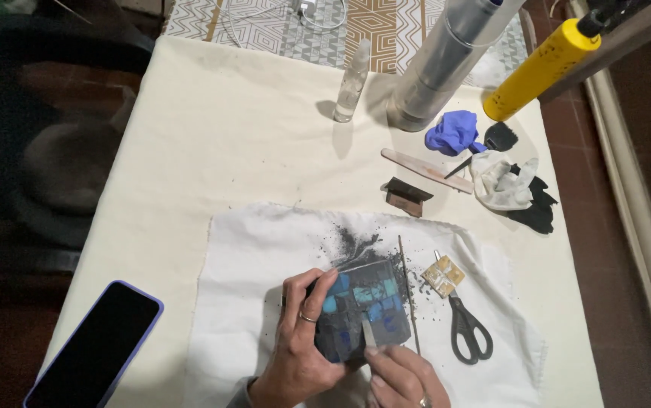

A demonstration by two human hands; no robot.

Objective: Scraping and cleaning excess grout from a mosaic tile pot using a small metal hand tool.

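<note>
Near the front edge of the tabletop, we have our left hand [299,344] curled around the left side of a small square tile [361,310] of blue and dark pieces, fingers closed on its edge and thumb on top. Our right hand [405,378] pinches a thin pale stick [369,332] between closed fingers, its tip resting on the tile's face. The tile sits on a white cloth [250,257], close to the front edge and a little right of the middle.

Judging from this, the stick could skid off the tile and jab our left fingers if we press hard at a low angle. Dark powder [352,242] lies just behind the tile; a careless sweep of either hand would likely smear it across the cloth. A thin rod [409,295] lies touching the tile's right side and could roll under our wrist. Black scissors [468,332] and a small yellowish tile [443,275] lie just beyond it, near enough to be knocked.

At the front left corner a phone [95,347] overhangs the edge, we think, and might slide off if the cloth covering the tabletop is tugged.

Toward the back edge, a clear bottle [353,81] stands upright and looks easy to tip. A grey tube [446,60] and a yellow can [541,68] lean beside it, with a blue glove [452,132] near them.
</note>
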